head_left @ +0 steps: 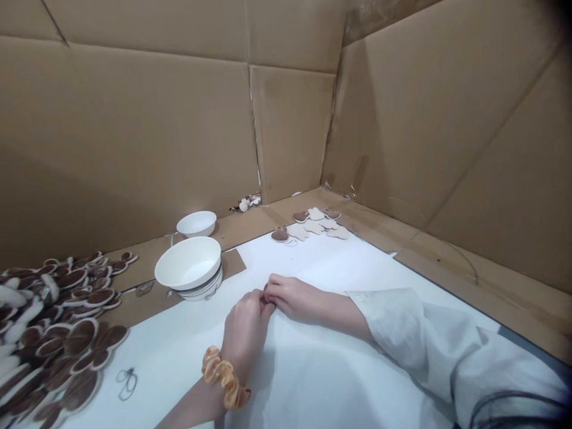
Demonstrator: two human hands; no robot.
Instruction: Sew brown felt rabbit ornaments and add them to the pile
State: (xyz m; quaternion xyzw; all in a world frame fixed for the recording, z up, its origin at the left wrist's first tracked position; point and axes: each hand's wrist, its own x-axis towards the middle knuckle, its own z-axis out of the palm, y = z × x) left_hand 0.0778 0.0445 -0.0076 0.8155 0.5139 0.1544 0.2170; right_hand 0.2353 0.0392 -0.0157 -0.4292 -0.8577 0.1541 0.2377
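My left hand, with an orange scrunchie on its wrist, is closed, its fingertips meeting those of my right hand. My right hand is closed too, its arm in a pale sleeve coming from the right. A small dark bit shows between the fingers, but the hands hide what it is. Both are over the white tabletop. Beyond them lie several flat bunny-head-shaped fabric pieces, some brown and some cream. A large white bowl stands to the left of the hands.
A smaller white bowl sits behind the large one. On the left is a heap of brown and cream plush pieces, with a thin dark loop of cord near it. Cardboard walls enclose the back and right.
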